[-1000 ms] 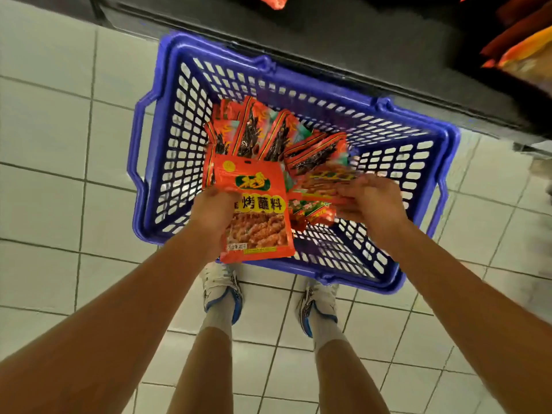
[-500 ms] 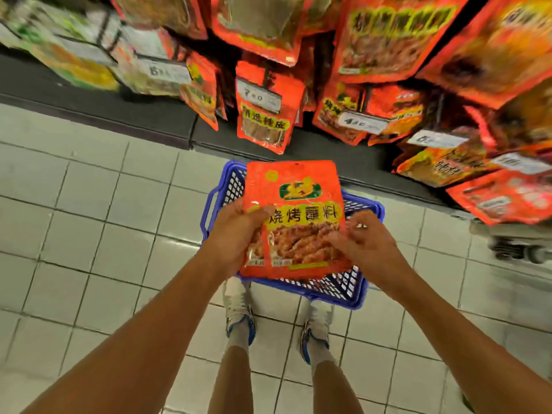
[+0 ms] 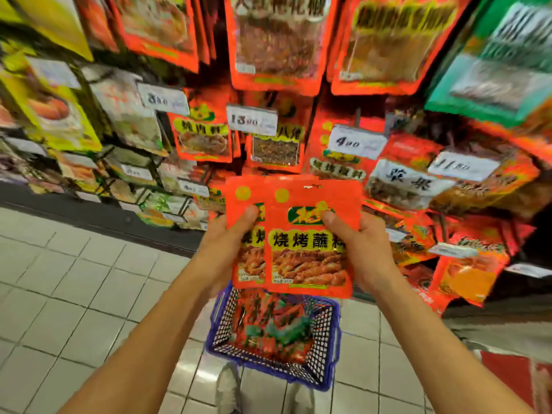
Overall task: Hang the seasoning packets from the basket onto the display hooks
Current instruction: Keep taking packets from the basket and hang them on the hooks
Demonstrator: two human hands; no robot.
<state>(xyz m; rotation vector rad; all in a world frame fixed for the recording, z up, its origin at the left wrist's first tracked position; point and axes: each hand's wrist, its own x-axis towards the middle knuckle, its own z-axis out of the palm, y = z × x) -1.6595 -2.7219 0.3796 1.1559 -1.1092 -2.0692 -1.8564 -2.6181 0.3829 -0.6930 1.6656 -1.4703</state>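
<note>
Two red packets [image 3: 310, 243] (label 烧烤蘸料) in left hand [image 3: 222, 249] & right hand [image 3: 363, 249].

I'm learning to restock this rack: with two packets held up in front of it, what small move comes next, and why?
Probably lift the front packet with the right hand toward a hook, keeping the rear packet in the left hand. Each hand grips one, their hang holes are at the top, and neither is on the rack yet.
</note>
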